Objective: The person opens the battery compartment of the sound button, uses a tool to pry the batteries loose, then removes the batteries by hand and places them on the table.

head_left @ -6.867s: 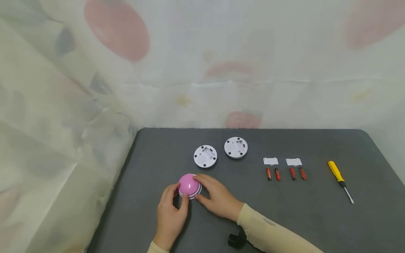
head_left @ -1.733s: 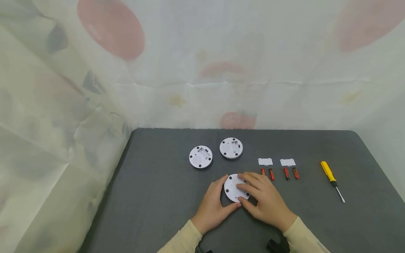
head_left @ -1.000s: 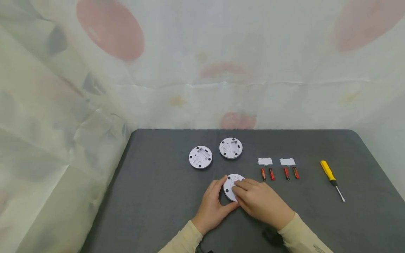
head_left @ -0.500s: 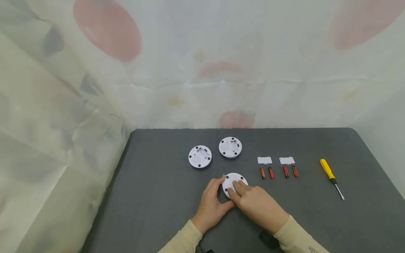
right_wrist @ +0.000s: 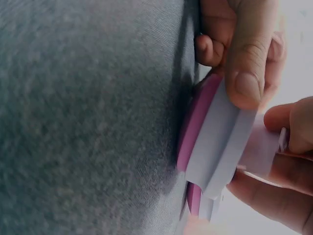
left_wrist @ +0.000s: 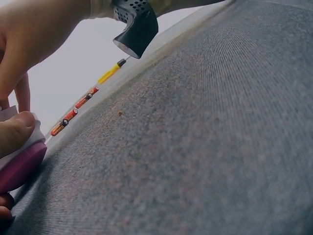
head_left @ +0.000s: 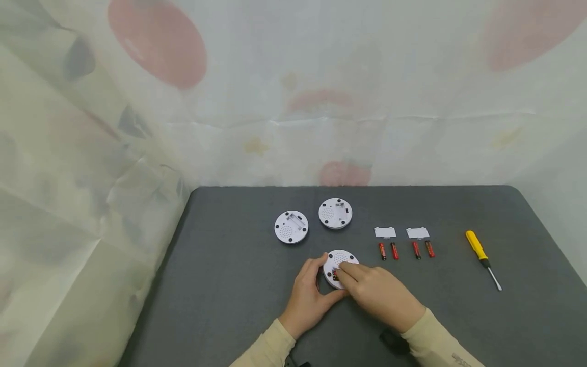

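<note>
My left hand grips a round push-button device by its rim, thumb at the near side. The device lies with its white, perforated underside up and its pink dome toward the table. Between the thumb and fingers of my right hand is a small white battery cover, raised at an angle from the underside. A dark and red battery shows in the uncovered compartment. The right fingers hide the rest of that compartment.
Behind are two similar round devices, one at left and one farther back, both with open battery bays. To the right lie two white covers, several red batteries and a yellow-handled screwdriver on the grey table.
Earlier the device stood pink dome up, farther left; it is now turned over and nearer the middle. Within the last half second my right hand has lifted the cover, exposing a battery.
</note>
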The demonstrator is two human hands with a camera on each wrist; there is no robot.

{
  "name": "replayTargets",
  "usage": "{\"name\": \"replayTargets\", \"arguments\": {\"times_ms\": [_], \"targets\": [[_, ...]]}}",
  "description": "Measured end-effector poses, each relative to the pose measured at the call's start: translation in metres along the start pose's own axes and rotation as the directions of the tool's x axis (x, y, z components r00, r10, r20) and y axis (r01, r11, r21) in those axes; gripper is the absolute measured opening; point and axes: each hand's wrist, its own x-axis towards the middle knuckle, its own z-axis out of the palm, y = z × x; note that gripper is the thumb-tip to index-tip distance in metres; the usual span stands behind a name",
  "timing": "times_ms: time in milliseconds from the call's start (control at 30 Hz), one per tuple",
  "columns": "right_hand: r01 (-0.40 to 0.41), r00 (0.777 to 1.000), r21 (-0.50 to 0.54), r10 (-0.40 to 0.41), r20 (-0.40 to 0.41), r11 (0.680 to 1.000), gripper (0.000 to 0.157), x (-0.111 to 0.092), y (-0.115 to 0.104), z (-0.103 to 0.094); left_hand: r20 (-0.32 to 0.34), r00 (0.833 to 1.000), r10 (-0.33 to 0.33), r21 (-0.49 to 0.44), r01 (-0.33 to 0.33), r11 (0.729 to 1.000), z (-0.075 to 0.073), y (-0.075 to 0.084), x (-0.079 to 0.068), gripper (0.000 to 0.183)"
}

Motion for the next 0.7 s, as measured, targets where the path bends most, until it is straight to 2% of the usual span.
{"name": "replayTargets", "arguments": {"times_ms": [333,533,600,667,700], "targets": [[-0.096,0.993,0.018,0.095,0.067,0.995,0.054,-0.009,0.004,-0.007,0.034,0.996,-0.077,-0.019,0.078,0.997,-0.002,0.001,0.000,0.090],[-0.159,0.987,0.072,0.157,0.034,0.985,0.040,-0.015,0.011,-0.011,0.051,0.993,-0.108,-0.011,0.108,0.994,-0.003,0.003,0.000,0.090],[-0.173,0.985,0.088,0.173,0.012,0.981,0.027,-0.018,0.014,-0.011,0.053,0.992,-0.117,-0.012,0.118,0.993,-0.003,0.003,0.000,0.090],[-0.191,0.981,0.094,0.194,-0.024,0.977,0.008,-0.022,0.018,-0.011,0.051,0.991,-0.122,-0.015,0.123,0.992,-0.002,0.003,0.000,0.090],[-0.202,0.977,0.096,0.207,-0.046,0.975,0.013,-0.025,0.019,-0.011,0.050,0.991,-0.123,-0.017,0.124,0.992,-0.002,0.003,0.000,0.090]]}}
